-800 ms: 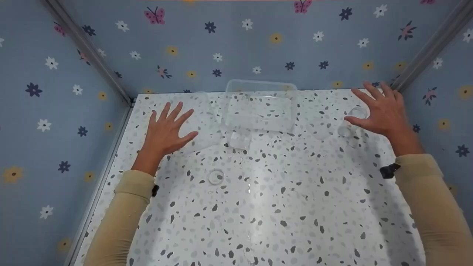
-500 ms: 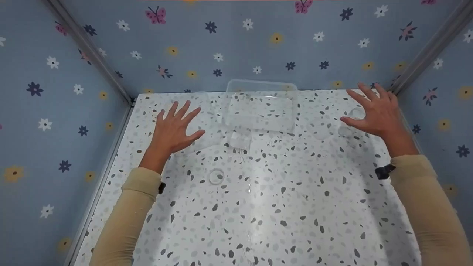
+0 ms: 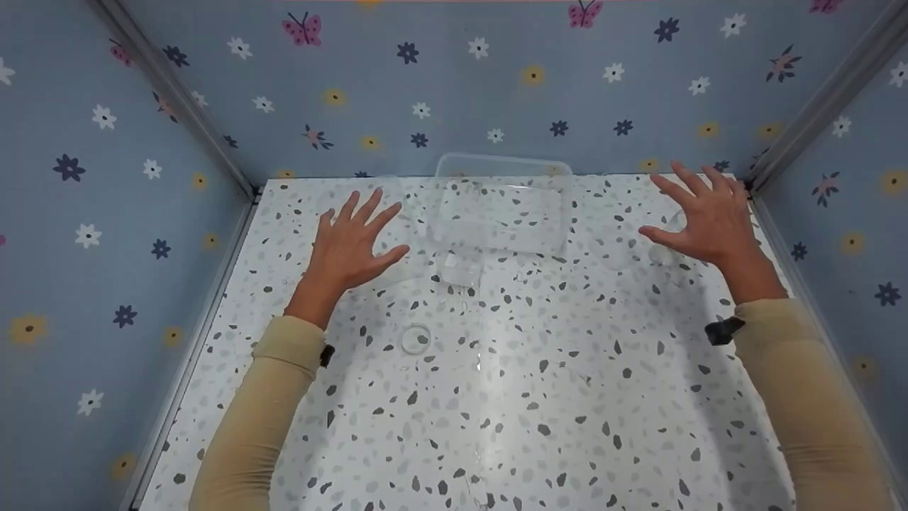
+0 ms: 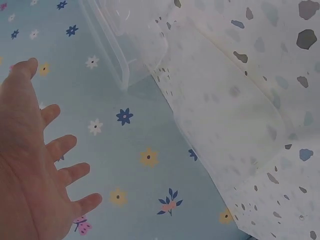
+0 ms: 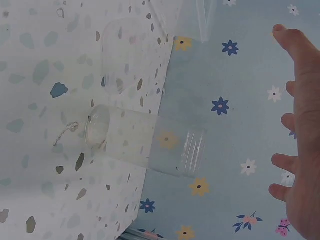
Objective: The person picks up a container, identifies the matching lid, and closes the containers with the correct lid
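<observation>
My left hand [image 3: 347, 248] hovers over the table's left half with straight, spread fingers, holding nothing. Beneath and beside it lies a flat translucent sheet or lid [image 4: 230, 105], partly covered by the hand in the head view. A clear rectangular plastic box [image 3: 500, 213] stands by the back wall, between both hands. At the right, my right hand [image 3: 709, 220] is likewise spread and holds nothing. It partly hides a clear jar with a ridged neck [image 5: 135, 137], which stands upright. Beside that jar is a faint clear oval piece [image 5: 122, 57].
A small clear block-like piece [image 3: 460, 270] sits before the box. Nearer the front lies a clear round ring or cap [image 3: 416, 340]. Flower-patterned panels [image 3: 454, 85] enclose the speckled table [image 3: 546, 397] at the back and both sides. The transparent things blend into the speckles.
Both hands have drifted inward, the left one rightward and slightly up, the right one leftward, fingers still spread. My right hand now covers more of the jar. The objects have stayed put.
</observation>
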Motion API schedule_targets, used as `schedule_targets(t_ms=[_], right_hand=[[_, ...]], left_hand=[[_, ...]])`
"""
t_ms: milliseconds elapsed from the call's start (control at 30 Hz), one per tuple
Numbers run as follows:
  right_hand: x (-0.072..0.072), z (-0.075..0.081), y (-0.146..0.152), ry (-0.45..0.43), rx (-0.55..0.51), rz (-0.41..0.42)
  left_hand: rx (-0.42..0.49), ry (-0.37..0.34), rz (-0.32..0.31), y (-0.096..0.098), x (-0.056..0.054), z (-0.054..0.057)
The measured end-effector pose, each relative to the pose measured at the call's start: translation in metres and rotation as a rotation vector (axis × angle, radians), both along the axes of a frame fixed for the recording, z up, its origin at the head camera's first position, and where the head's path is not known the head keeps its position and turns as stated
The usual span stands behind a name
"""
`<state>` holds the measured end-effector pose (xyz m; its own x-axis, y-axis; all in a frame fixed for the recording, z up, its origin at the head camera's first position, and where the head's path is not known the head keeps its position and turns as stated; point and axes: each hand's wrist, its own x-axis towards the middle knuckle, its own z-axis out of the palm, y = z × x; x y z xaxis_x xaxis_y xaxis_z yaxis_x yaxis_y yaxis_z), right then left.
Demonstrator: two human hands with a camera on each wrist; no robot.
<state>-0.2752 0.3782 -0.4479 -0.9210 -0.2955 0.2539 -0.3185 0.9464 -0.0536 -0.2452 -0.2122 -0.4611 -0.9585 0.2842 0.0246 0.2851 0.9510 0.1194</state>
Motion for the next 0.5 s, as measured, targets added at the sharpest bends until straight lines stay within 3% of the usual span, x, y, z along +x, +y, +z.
schedule_targets(t_ms=[233, 500], right_hand=[[0.0, -0.002, -0.007, 0.024, -0.015, 0.021], [-0.001, -0.006, -0.012, 0.04, -0.085, 0.006]], left_hand=[[0.037, -0.023, 0.009, 0.005, -0.001, -0.001], [0.236, -0.001, 0.002, 0.008, -0.002, -0.007]])
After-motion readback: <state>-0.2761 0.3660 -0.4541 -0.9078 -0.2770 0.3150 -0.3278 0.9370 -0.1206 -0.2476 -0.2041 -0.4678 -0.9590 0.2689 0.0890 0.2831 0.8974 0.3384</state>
